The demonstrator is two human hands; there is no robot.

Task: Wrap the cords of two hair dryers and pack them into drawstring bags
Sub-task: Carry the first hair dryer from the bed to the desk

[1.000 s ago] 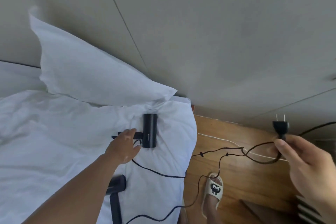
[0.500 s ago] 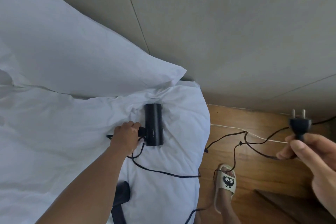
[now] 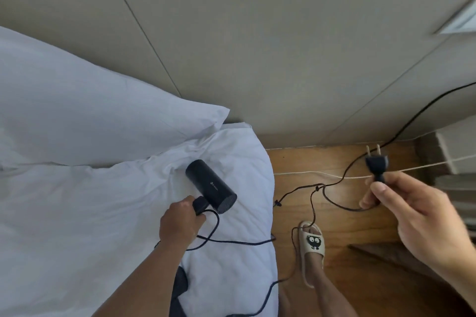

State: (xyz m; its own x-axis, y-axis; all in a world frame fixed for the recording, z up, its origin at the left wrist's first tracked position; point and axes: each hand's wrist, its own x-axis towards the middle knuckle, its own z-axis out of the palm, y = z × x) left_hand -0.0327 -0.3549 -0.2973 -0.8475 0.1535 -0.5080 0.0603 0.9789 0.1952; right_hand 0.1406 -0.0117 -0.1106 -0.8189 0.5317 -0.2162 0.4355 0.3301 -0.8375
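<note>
The left hand point(image 3: 180, 224) is wrapped around the handle of a matte black, cylindrical hair dryer point(image 3: 211, 186) on the rumpled white bedding point(image 3: 77, 213). The right hand point(image 3: 412, 213) pinches the two-pronged plug point(image 3: 376, 162), its thin black cord point(image 3: 313, 216) trailing in loops over the glossy wooden floor point(image 3: 360, 234).

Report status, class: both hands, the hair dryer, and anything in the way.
Left hand gripping hair dryer handle on bed. Right hand pinching plug, prongs up. Cord unwrapped, trailing over floor past slipper.
</note>
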